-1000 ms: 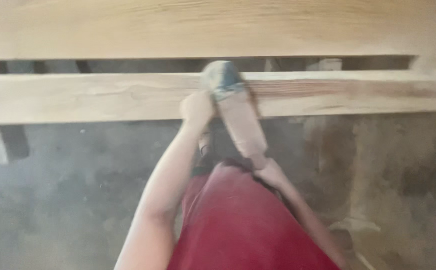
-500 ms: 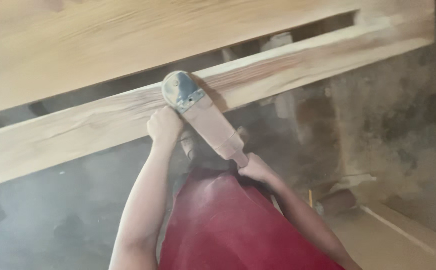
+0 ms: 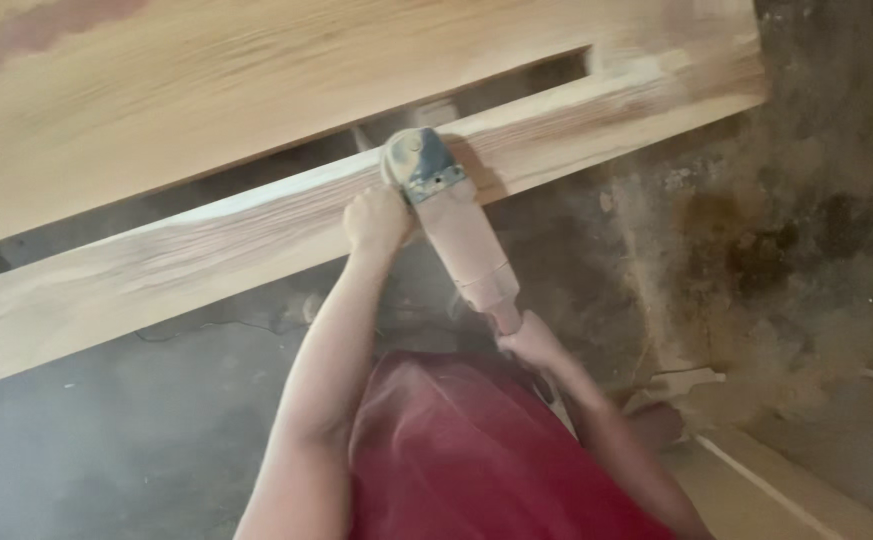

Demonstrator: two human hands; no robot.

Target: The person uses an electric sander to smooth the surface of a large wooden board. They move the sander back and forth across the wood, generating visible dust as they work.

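Observation:
A dusty hand-held sander (image 3: 456, 230) rests with its round head on a long pale wooden plank (image 3: 186, 260) that runs diagonally across the view. My left hand (image 3: 378, 220) grips the side of the tool just behind the head. My right hand (image 3: 531, 342) holds the rear end of its body, close to my red shirt (image 3: 466, 460). Fine dust hangs in the air around the head.
A wider wooden board (image 3: 206, 90) lies beyond the plank, with a dark gap between them. Below is a dusty concrete floor (image 3: 106, 440) with sawdust piled at the right (image 3: 736, 250). Light boards lie at the bottom right (image 3: 786, 480).
The view has swung, so the plank now slopes up to the right. The sander and both hands have kept their grip and moved along the plank.

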